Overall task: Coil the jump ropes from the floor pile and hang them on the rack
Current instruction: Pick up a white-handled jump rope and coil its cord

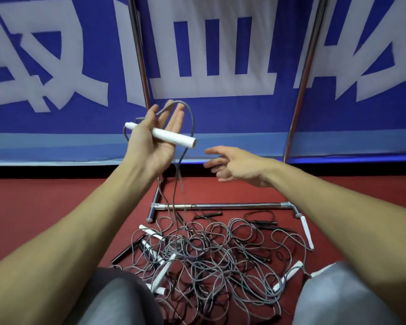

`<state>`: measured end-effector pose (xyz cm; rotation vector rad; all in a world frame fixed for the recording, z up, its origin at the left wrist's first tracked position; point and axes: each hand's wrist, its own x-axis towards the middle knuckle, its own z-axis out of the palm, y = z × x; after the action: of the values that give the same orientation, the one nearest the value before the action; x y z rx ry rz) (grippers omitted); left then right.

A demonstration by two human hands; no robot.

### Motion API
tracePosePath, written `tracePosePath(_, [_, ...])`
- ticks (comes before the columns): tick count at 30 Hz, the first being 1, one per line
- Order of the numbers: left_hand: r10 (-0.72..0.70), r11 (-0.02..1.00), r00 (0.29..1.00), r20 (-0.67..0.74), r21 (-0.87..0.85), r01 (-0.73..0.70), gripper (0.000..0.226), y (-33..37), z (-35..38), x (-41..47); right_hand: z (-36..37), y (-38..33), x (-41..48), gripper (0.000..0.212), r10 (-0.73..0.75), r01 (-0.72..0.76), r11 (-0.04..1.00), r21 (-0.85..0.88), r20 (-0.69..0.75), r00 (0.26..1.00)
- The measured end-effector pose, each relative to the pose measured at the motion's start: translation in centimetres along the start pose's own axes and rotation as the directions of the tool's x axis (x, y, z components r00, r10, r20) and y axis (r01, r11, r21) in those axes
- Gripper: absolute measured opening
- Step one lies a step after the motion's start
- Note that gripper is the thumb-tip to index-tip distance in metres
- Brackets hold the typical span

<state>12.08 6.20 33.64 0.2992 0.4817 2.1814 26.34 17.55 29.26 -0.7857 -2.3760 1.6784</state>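
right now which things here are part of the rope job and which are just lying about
Job: left hand holding white handle, its grey cord, floor pile of ropes, metal rack, open right hand.
Just there: blue banner, red floor, grey shorts.

Rack uprights [138,55] polished metal, mirror-shiny; rack base bar [220,205] same chrome look, bright glints; raised white handle [174,137] smooth plastic, matt to faint satin; grey cord [192,118] looks plastic-coated, smooth, dull; pile [209,254] same dull grey cord; black handles [124,253] matt, material unclear; floor [56,207] red, matt, finely grained; banner [244,118] blue printed sheet, cloth or vinyl, slight sheen; trousers [117,301] grey soft cloth, matt.
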Motion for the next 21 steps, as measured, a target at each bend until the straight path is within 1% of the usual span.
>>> tracePosePath(2, [0.001, 1.000, 1.000, 0.000, -0.030, -0.001, 0.011, 0.3, 0.1, -0.2, 1.1, -0.2, 0.2, 0.067, -0.001, 0.004, 0.999, -0.035, 0.107, 0.994])
tracePosePath(4, [-0.022, 1.000, 0.999, 0.024, -0.002, 0.022, 0.011, 0.1, 0.1, -0.4, 2.2, -0.4, 0.5, 0.062, -0.016, 0.021, 0.999, -0.034, 0.152, 0.988])
tracePosePath(5, [-0.041, 0.999, 0.998, 0.040, 0.018, 0.040, 0.011, 0.0, 0.0, -0.5, 2.8, -0.5, 0.8, 0.055, -0.032, 0.035, 0.999, -0.015, 0.156, 0.987])
tracePosePath(7, [-0.075, 0.996, 0.995, 0.065, 0.062, 0.071, 0.010, -0.2, 0.0, -0.7, 3.7, -0.7, 1.1, 0.032, -0.077, 0.074, 0.997, 0.022, 0.159, 0.984])
tracePosePath(9, [-0.072, 0.993, 0.995, 0.066, 0.102, 0.065, 0.008, -0.1, 0.0, -0.9, 4.0, -0.8, 1.4, 0.010, -0.103, 0.105, 0.994, -0.011, 0.105, 0.989])
tracePosePath(10, [-0.059, 0.992, 0.996, 0.060, 0.117, 0.052, 0.008, -0.1, 0.0, -0.9, 4.0, -0.8, 1.5, 0.008, -0.092, 0.094, 0.995, -0.033, 0.049, 0.995])
tracePosePath(11, [-0.047, 0.989, 0.997, 0.055, 0.141, 0.039, 0.009, 0.0, -0.2, -0.8, 3.8, -0.8, 1.6, 0.011, -0.066, 0.065, 0.997, -0.030, -0.019, 0.998])
tracePosePath(12, [-0.040, 0.982, 0.998, 0.049, 0.188, 0.030, 0.011, 0.1, -0.5, -0.7, 3.5, -0.8, 1.6, 0.014, -0.035, 0.036, 0.999, 0.014, -0.090, 0.995])
tracePosePath(13, [-0.040, 0.961, 0.999, 0.036, 0.274, 0.029, 0.014, 0.1, -0.9, -0.4, 3.1, -0.8, 1.6, 0.017, -0.009, 0.021, 0.997, 0.076, -0.161, 0.987])
tracePosePath(14, [-0.050, 0.917, 0.999, 0.010, 0.396, 0.042, 0.017, -0.1, -1.4, -0.2, 2.6, -0.9, 1.4, 0.018, 0.009, 0.024, 0.990, 0.142, -0.226, 0.974])
tracePosePath(15, [-0.065, 0.839, 0.997, -0.030, 0.540, 0.070, 0.022, -0.4, -2.0, 0.1, 2.0, -1.0, 1.3, 0.017, 0.022, 0.040, 0.977, 0.209, -0.284, 0.959])
tracePosePath(17, [-0.105, 0.603, 0.988, -0.115, 0.782, 0.155, 0.032, -1.4, -3.6, 0.2, 0.9, -1.4, 0.9, 0.015, 0.052, 0.088, 0.930, 0.356, -0.365, 0.929])
tracePosePath(19, [-0.171, 0.364, 0.974, -0.147, 0.909, 0.201, 0.039, -2.6, -5.0, -0.1, 0.0, -1.8, 0.6, 0.016, 0.092, 0.144, 0.848, 0.510, -0.410, 0.908])
tracePosePath(21, [-0.275, 0.190, 0.953, -0.130, 0.964, 0.186, 0.042, -3.6, -6.0, -0.7, -0.6, -2.1, 0.4, 0.019, 0.124, 0.201, 0.740, 0.642, -0.423, 0.898])
